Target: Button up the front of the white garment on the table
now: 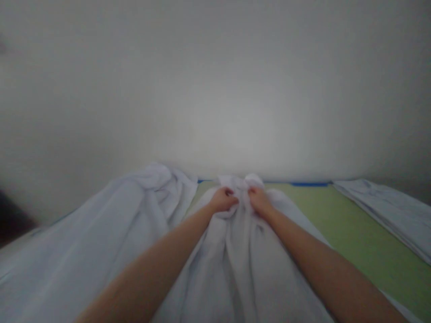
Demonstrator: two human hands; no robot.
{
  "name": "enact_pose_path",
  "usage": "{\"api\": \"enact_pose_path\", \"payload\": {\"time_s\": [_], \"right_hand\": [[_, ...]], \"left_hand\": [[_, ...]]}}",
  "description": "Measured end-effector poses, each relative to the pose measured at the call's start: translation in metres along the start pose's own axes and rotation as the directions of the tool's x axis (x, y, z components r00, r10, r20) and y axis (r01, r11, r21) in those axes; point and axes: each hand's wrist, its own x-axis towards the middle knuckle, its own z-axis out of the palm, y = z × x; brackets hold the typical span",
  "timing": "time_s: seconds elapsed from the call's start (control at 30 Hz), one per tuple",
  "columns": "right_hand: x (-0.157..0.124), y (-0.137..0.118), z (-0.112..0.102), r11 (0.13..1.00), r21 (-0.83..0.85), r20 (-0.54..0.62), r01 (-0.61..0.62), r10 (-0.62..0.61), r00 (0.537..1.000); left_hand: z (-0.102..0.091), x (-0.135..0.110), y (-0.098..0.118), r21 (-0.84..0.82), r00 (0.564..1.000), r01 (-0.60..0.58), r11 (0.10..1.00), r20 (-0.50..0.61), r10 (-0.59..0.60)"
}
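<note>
Both my arms reach forward over a green table (353, 237). My left hand (222, 200) and my right hand (260, 200) sit side by side, fingers curled into a bunched white cloth (242, 260). The cloth is gathered into a ridge between the two hands and hangs in folds toward me. Each hand grips its far edge, close to the plain white wall.
A big heap of crumpled white fabric (101, 233) covers the left side of the table. Flat, folded white cloths (390, 211) lie at the right edge. Blue tape (310, 184) runs along the table's far edge by the wall. A dark shape (10, 220) sits at far left.
</note>
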Motion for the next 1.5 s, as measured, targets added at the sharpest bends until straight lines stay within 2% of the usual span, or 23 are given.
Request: {"api": "enact_pose_path", "payload": {"time_s": [0.1, 0.23, 0.4, 0.47, 0.53, 0.63, 0.7, 0.77, 0.8, 0.87, 0.97, 1.03, 1.07, 1.13, 1.23, 1.3, 1.4, 1.5], "right_hand": [[0.002, 0.004, -0.001, 1.0, 0.019, -0.104, -0.014, 0.016, 0.994], [0.001, 0.004, -0.003, 0.999, 0.044, -0.132, 0.01, -0.005, 0.991], [0.002, 0.009, -0.003, 0.995, 0.074, -0.294, 0.065, -0.04, 0.955], [0.004, 0.012, -0.003, 0.994, 0.08, -0.353, 0.07, -0.037, 0.935], [0.005, 0.014, -0.002, 0.993, 0.089, -0.376, 0.081, -0.042, 0.926], [0.004, 0.015, -0.002, 0.987, 0.131, -0.363, 0.095, -0.041, 0.931], [0.001, 0.013, -0.003, 0.974, 0.198, -0.32, 0.11, -0.042, 0.946], [-0.005, 0.011, -0.004, 0.952, 0.277, -0.28, 0.127, -0.047, 0.959], [-0.008, 0.01, -0.005, 0.941, 0.311, -0.27, 0.132, -0.046, 0.962], [-0.016, 0.009, -0.008, 0.921, 0.362, -0.277, 0.144, -0.042, 0.96], [-0.026, 0.007, -0.013, 0.902, 0.396, -0.295, 0.172, -0.052, 0.954], [-0.03, 0.006, -0.016, 0.897, 0.396, -0.298, 0.197, -0.077, 0.952], [-0.031, 0.005, -0.017, 0.894, 0.396, -0.296, 0.209, -0.091, 0.951], [-0.032, 0.004, -0.019, 0.879, 0.421, -0.288, 0.223, -0.104, 0.952], [-0.033, 0.001, -0.021, 0.837, 0.504, -0.245, 0.213, -0.097, 0.965], [-0.034, 0.001, -0.022, 0.817, 0.544, -0.208, 0.191, -0.089, 0.974], [-0.036, 0.002, -0.025, 0.81, 0.562, -0.165, 0.166, -0.087, 0.982], [-0.037, 0.004, -0.027, 0.802, 0.57, -0.122, 0.178, -0.131, 0.984]], "left_hand": [[0.001, 0.001, -0.007, 0.061, 0.991, 0.042, 0.997, -0.128, -0.033], [0.0, 0.008, -0.019, -0.134, 0.985, 0.066, 0.989, -0.147, -0.085], [0.002, 0.008, -0.018, -0.385, 0.992, -0.08, 0.92, -0.12, 0.037], [0.004, 0.005, -0.014, -0.409, 0.988, -0.143, 0.901, -0.115, 0.104], [0.006, 0.0, -0.009, -0.361, 0.98, -0.198, 0.911, -0.065, 0.187], [0.008, -0.011, 0.0, -0.254, 0.937, -0.339, 0.906, -0.007, 0.349], [0.009, -0.019, 0.007, -0.206, 0.877, -0.476, 0.855, -0.033, 0.48], [0.013, -0.025, 0.013, -0.222, 0.816, -0.573, 0.789, -0.062, 0.575], [0.015, -0.026, 0.015, -0.264, 0.801, -0.589, 0.763, -0.066, 0.595], [0.02, -0.026, 0.019, -0.394, 0.806, -0.564, 0.726, -0.069, 0.589], [0.028, -0.019, 0.021, -0.55, 0.857, -0.473, 0.688, -0.107, 0.505], [0.031, -0.014, 0.023, -0.527, 0.876, -0.461, 0.714, -0.142, 0.461], [0.032, -0.012, 0.024, -0.474, 0.869, -0.483, 0.736, -0.158, 0.468], [0.032, -0.013, 0.027, -0.326, 0.82, -0.571, 0.754, -0.183, 0.542], [0.031, -0.02, 0.03, -0.164, 0.714, -0.7, 0.695, -0.158, 0.682], [0.03, -0.025, 0.032, -0.122, 0.666, -0.746, 0.655, -0.108, 0.738], [0.026, -0.028, 0.033, -0.109, 0.617, -0.785, 0.61, -0.061, 0.784], [0.021, -0.028, 0.032, -0.139, 0.59, -0.802, 0.581, -0.032, 0.807]]}}
